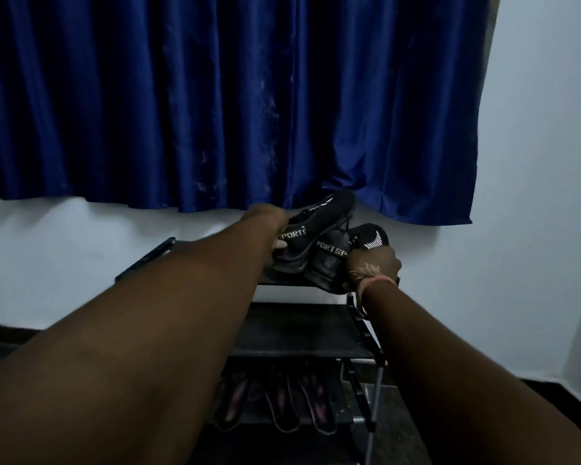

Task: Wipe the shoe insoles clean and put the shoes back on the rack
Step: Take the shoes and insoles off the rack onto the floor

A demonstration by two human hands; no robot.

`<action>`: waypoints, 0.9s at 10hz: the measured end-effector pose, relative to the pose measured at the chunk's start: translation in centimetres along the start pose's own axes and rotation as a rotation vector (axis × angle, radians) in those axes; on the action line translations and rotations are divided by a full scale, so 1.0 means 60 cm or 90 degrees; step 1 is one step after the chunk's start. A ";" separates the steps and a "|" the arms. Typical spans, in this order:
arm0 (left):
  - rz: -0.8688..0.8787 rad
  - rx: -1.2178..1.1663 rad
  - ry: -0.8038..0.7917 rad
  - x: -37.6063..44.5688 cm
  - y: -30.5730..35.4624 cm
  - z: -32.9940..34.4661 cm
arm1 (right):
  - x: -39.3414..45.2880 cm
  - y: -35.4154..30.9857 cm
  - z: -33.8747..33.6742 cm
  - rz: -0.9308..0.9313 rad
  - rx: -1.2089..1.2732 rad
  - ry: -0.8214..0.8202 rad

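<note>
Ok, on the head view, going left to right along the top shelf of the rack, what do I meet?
Left hand → left shoe, held tilted up → right shoe → right hand gripping it at the rack's right edge.

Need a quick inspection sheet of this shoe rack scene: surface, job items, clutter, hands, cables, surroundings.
Surface: dark tiered shoe rack; middle shelf bare where visible.
Job's things: two black sport shoes at the top tier; left shoe tilted, toe raised; right shoe beside it, touching it. Whether either rests fully on the shelf cannot be told.
Clutter: pairs of dark sandals on the bottom tier; no wiping cloth seen.
Grippers: left hand grips the left shoe's heel end; right hand, thread band at the wrist, holds the right shoe's heel end.
Cables: nothing seen.
Surroundings: blue curtain behind the rack, white wall, dim light.
</note>
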State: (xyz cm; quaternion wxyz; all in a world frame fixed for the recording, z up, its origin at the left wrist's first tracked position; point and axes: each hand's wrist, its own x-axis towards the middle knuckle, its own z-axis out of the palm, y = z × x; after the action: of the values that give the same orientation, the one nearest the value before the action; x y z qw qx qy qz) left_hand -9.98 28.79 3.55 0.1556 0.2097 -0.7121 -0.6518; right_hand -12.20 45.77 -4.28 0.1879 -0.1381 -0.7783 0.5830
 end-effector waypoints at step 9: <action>-0.109 -0.210 0.412 -0.325 -0.417 -0.640 | -0.690 0.114 0.268 -0.497 -0.115 -0.356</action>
State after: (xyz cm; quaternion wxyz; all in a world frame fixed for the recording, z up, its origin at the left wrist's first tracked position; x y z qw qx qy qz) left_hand 28.27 3.84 -16.35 0.3493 0.4354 -0.4914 -0.6685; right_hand 17.35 15.98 -20.31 0.1637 0.3103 -0.8399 0.4141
